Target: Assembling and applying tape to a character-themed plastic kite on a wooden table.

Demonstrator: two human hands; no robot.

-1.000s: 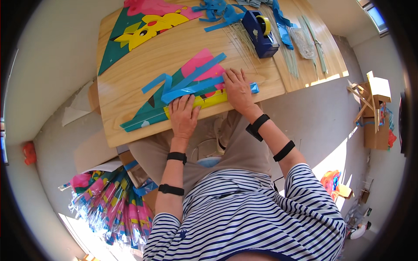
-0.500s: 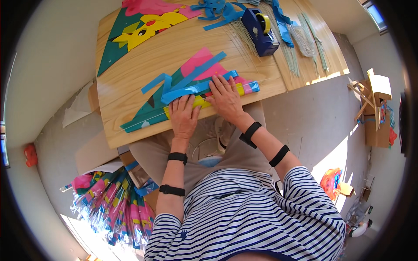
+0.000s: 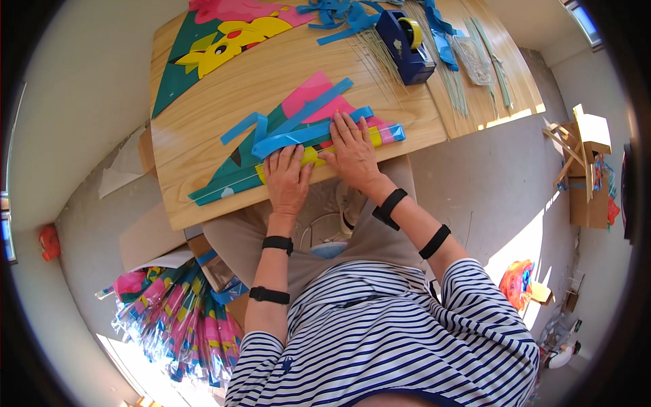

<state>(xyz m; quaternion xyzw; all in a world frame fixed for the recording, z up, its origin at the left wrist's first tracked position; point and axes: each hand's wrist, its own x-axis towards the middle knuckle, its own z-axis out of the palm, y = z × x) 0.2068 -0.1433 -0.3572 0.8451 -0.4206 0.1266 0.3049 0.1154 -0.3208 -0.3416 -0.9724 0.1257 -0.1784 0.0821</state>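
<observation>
Kite (image 3: 298, 139) lies lengthwise along the table's (image 3: 203, 197) near edge; I see left hand (image 3: 287, 178) and right hand (image 3: 352, 150) pressed flat, gripping nothing.

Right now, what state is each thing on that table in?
Left hand: flat, pressing on the kite.
Right hand: flat, pressing on the kite.
Kite: lying flat at the table's near edge.
Blue strips: loose across the kite.
Tape dispenser: upright, untouched.
Second kite: flat, untouched.
</observation>
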